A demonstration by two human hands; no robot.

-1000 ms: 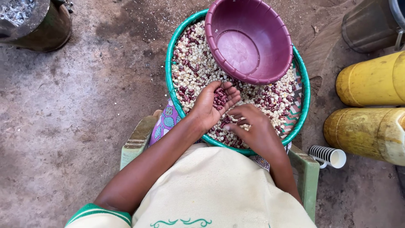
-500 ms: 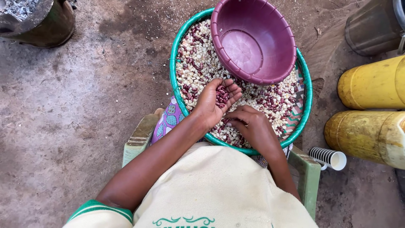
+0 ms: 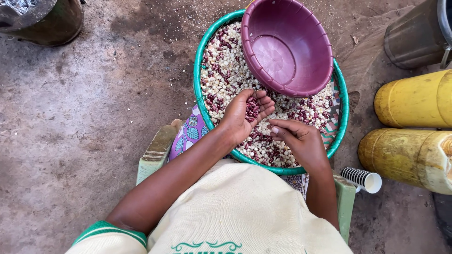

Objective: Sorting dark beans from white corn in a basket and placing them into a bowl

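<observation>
Presently I have both hands over a round green basin (image 3: 200, 94) that rests on the person's lap. It is filled with a loose mix of pale maize and red beans (image 3: 226, 66). The left hand (image 3: 245, 115) is turned palm up and cupped, fingers half curled, and holds a small heap of picked red beans (image 3: 252, 109). The right hand (image 3: 301, 141) sits just beside it, knuckles up. Its fingers are drawn together low over the mix, close to the left fingertips. I cannot tell whether they pinch a bean or only touch the grains.

Beyond the hands, an empty purple bowl (image 3: 287, 47) lies tilted on the far part of the mix, its rim near the left fingertips. I judge the work in hand to be picking red beans out of the maize, the left palm serving as the store. Any further pick calls for a fine pinch from the right hand and a level left palm, since the heap lies loose and could spill back.

Off beyond the right hand, two yellow jerrycans (image 3: 414, 99) lie on the dirt ground (image 3: 70, 117), with a stack of cups (image 3: 362, 179) nearer the right elbow. Under the left forearm I see a patterned cloth (image 3: 190, 134) and a green chair arm (image 3: 153, 157).
</observation>
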